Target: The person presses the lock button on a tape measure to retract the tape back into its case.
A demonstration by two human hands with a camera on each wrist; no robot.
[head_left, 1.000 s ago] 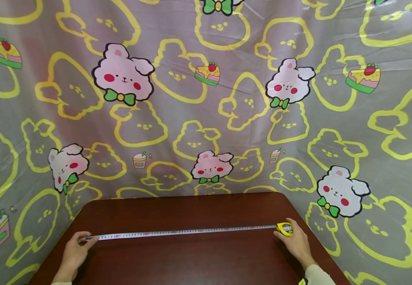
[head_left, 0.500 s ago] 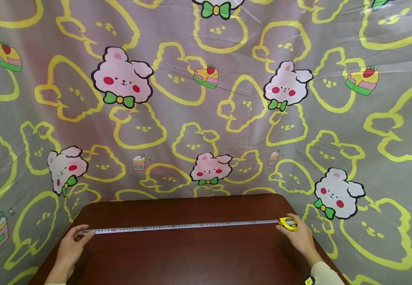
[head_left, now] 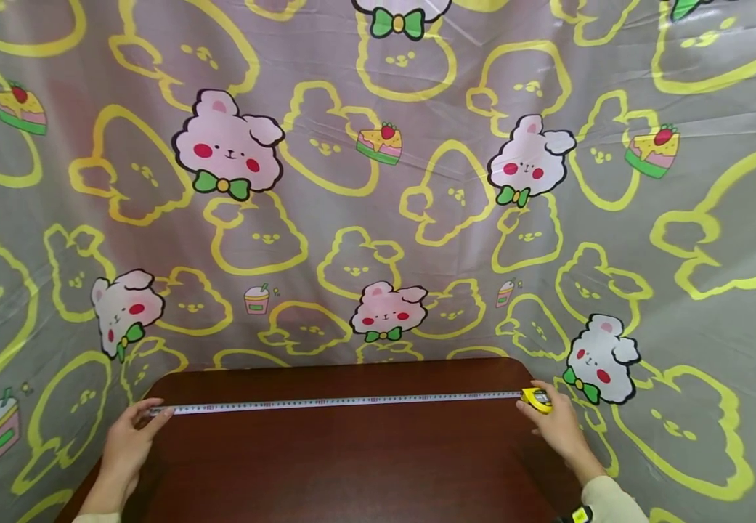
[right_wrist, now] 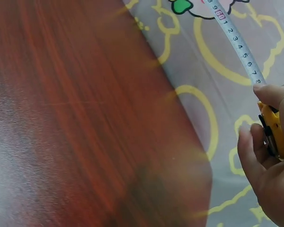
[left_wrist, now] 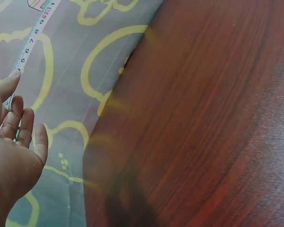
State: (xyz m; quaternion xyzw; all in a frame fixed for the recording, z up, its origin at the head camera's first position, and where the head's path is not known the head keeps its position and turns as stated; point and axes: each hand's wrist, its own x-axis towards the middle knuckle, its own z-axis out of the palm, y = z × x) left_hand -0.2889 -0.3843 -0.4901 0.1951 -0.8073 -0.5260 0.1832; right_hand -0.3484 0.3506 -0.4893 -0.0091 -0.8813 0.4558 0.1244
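Note:
A white tape measure blade (head_left: 345,402) stretches nearly level between both hands in the head view, above the brown table. My left hand (head_left: 126,443) pinches its free end between thumb and fingers. In the left wrist view the left thumb (left_wrist: 8,85) lies on the blade (left_wrist: 31,41), the other fingers below it. The yellow tape measure case (head_left: 537,400) is gripped by my right hand (head_left: 563,428) at the far end. Up close in the right wrist view, the case (right_wrist: 276,130) sits in the palm and the thumb touches the blade (right_wrist: 236,42) near the mouth.
The dark red-brown table (head_left: 351,465) has rounded far corners and a glossy wood grain. A grey curtain (head_left: 325,211) with yellow outlines and white bunny heads hangs behind it and at both sides. A watch-like black band with a yellow face (head_left: 582,515) shows at the right wrist.
Both hands have moved away from the body, carrying the tape up in the head view. The right hand has also shifted slightly right, and the blade looks a little longer.

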